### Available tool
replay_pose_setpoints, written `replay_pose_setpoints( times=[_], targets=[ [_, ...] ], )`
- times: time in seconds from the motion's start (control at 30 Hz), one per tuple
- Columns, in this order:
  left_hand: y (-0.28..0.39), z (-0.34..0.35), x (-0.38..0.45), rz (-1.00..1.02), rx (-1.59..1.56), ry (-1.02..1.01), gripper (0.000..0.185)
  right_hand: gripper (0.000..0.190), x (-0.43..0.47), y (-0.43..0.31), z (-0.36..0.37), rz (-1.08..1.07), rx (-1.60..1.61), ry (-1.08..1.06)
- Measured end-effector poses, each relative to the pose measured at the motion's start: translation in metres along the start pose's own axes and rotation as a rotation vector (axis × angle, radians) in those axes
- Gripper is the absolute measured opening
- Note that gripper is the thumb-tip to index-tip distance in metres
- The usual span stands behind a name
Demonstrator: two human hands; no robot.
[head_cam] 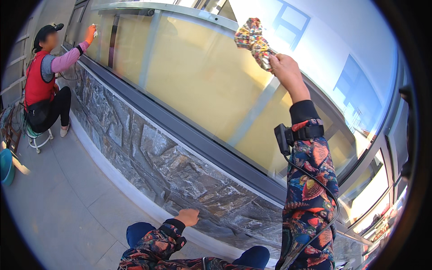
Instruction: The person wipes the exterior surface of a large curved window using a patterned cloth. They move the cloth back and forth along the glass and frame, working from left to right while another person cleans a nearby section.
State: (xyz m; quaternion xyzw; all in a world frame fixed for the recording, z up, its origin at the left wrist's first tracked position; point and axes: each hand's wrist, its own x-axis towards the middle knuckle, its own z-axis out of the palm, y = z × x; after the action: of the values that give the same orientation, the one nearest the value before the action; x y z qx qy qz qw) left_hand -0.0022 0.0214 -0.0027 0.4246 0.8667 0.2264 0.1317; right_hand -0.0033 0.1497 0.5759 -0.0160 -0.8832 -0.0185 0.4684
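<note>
My right hand (286,72) is raised high against the window glass (202,74), closed around a crumpled patterned cloth (253,42). Most of the cloth sticks out beyond my fingers, up and to the left; whether it touches the pane I cannot tell. Low down, my left hand (187,217) hangs over my knee in front of the stone-clad wall (182,165). Its fingers are curled, and no object shows in it. The dark window sill (162,114) runs between the glass and the stone.
At the left a person in a red vest (37,82) sits on a small wheeled stool (39,138), an orange-gloved hand (90,33) holding a cloth at the pane. A teal basin (6,167) stands on the tiled floor (74,216). A cable (329,195) runs along my right sleeve.
</note>
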Motion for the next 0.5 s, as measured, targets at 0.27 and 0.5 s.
replay_pose_setpoints(
  times=[0.27, 0.5],
  targets=[
    [-0.008, 0.026, -0.004, -0.032, 0.146, -0.032, 0.036, 0.032, -0.178, 0.218, -0.145, 0.465, 0.291, 0.244],
    [0.005, 0.031, -0.016, -0.027, 0.114, -0.083, 0.037, 0.028, -0.318, 0.304, -0.177, 0.832, 0.645, 0.499]
  ],
)
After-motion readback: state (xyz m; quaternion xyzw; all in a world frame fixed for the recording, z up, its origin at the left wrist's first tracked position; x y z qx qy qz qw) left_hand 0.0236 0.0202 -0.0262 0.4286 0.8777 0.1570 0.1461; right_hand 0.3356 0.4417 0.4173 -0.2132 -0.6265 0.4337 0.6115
